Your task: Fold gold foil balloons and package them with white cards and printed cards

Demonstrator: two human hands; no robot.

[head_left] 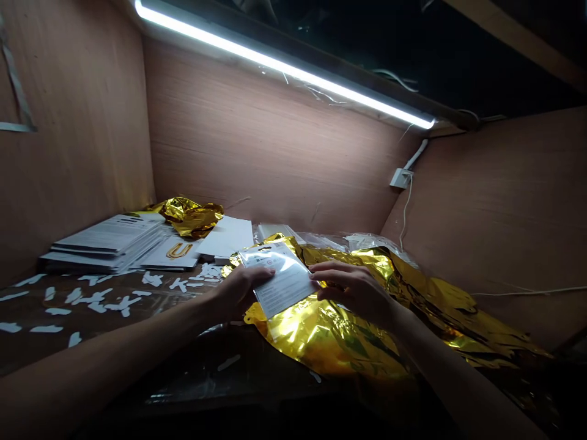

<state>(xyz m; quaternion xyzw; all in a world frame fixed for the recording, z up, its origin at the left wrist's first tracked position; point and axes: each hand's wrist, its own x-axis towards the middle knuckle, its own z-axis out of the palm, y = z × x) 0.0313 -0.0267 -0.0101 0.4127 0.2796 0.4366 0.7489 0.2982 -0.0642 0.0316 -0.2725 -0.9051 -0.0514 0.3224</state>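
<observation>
My left hand (241,292) grips the left side of a clear plastic packet (279,278) with a printed white card inside. My right hand (353,293) holds its right edge, fingers resting on top. Beneath the packet and both hands spreads a sheet of shiny gold foil (330,345), probably a deflated balloon, running off to the right. Further left lie a stack of printed leaflets (103,244), crumpled gold foil (190,217) and a gold foil U-shaped piece on a white card (178,250). A white sheet (224,238) lies near them.
Many white paper scraps (96,299) are strewn over the dark tabletop (32,324) on the left. Plywood walls (257,140) enclose the back and sides. A lit LED tube (284,64) runs overhead, and a white cable (406,208) hangs from a wall fitting.
</observation>
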